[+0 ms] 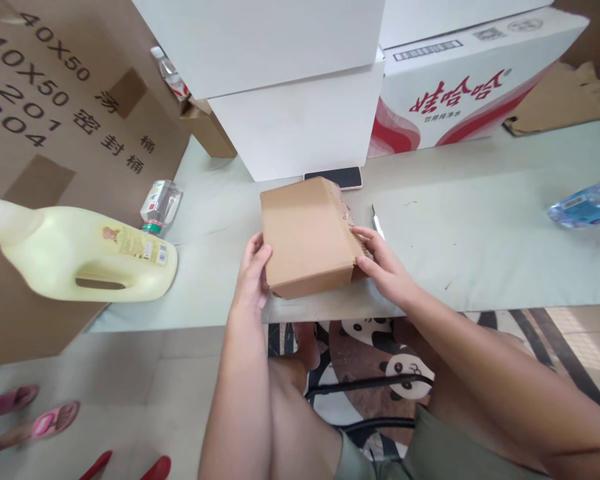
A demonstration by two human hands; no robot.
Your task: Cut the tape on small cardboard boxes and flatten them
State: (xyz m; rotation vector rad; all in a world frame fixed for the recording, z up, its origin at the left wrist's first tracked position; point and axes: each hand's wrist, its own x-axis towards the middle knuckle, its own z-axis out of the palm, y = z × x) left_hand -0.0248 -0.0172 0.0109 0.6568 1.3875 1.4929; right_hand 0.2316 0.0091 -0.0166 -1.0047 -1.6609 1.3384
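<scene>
A brown cardboard box (307, 233) is held between both hands above the near part of the pale green table cover. My left hand (254, 270) grips its left side, thumb on the edge and fingers partly behind it. At the right side, my right hand (380, 263) pinches the lower right corner, where the cardboard looks rough and torn. A slim craft knife (377, 222) lies just beyond my right hand. Behind the box rests a dark-screened phone (347, 178), partly covered by it.
White boxes (295, 127) stand at the back, beside a red-and-white carton (450, 100). A large yellowish jug (125, 257) and a small clear bottle (161, 203) are at left, near a big carton (55, 153). A blue water bottle (587, 205) lies far right.
</scene>
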